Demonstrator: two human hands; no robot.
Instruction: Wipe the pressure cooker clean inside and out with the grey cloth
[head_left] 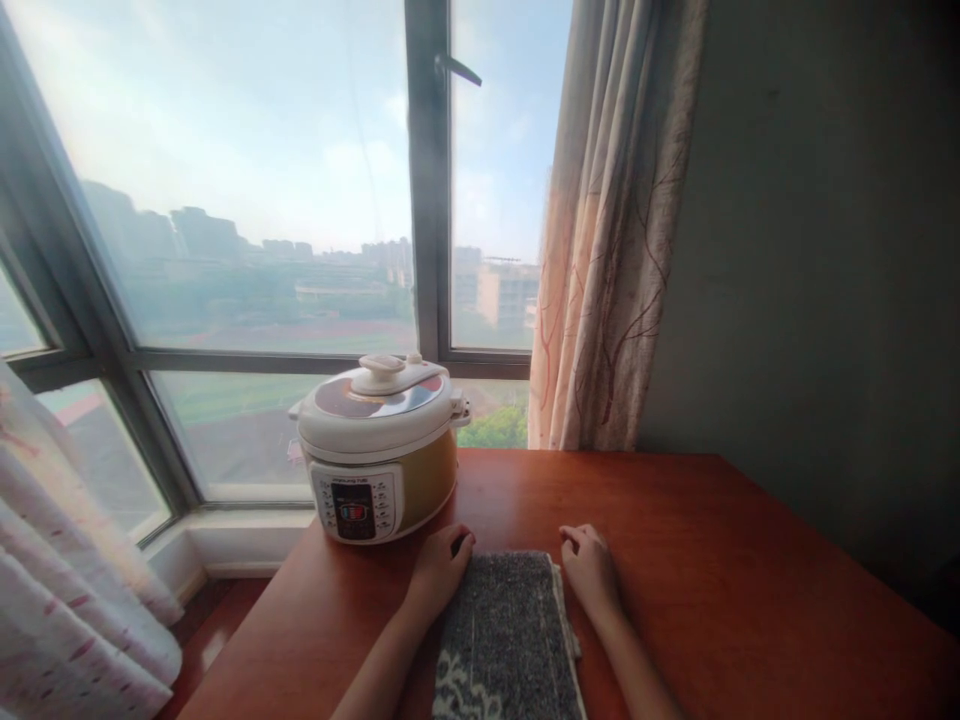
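Loosely curled, grasping nothing, the left hand (442,562) and right hand (589,565) flank the folded grey cloth (511,625) at its ten and two o'clock. The wooden table (750,590) supports it flat at six o'clock; the electric pressure cooker (379,450) stands at eleven, probably set back for hand room.

On a clock face laid over the view, there were two hands, the left hand (441,568) just past six and the right hand (589,566) near five, with one cloth (514,630) at six. One cooker (427,480) stood near eight, bearing one lid (367,403), one lid knob (382,367) and one control panel (355,505). There were two curtains, one curtain (75,590) between eight and nine and one curtain (604,250) near two, plus one table (675,560) spreading from four to seven and one window handle (461,70) at twelve.
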